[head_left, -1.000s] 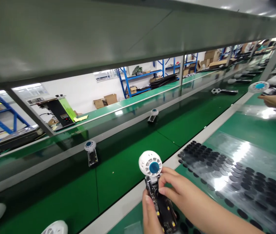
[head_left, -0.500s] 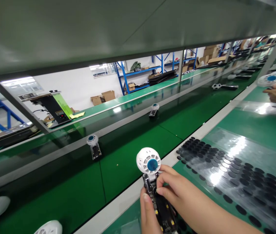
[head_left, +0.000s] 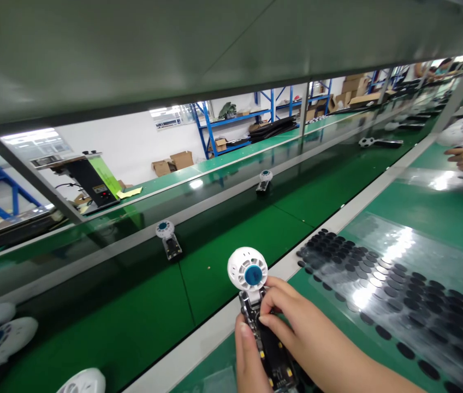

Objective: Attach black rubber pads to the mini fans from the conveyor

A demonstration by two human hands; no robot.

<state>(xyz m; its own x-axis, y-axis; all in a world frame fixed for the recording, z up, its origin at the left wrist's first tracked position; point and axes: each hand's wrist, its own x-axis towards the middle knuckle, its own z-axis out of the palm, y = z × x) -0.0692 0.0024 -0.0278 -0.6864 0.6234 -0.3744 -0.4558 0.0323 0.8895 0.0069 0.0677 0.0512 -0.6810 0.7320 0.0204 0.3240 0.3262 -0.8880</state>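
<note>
The left hand sits low and near, its thumb pressed upward with the fingers hidden behind. The right hand reaches in from the near right, fingers curled leftward and closed toward the left hand, with the bare right forearm angling down to the lower right edge.

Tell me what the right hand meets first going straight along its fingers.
The right hand is already on the black circuit board of the white-headed device; beyond that, apparently the green conveyor belt, though depth is unclear.
</note>
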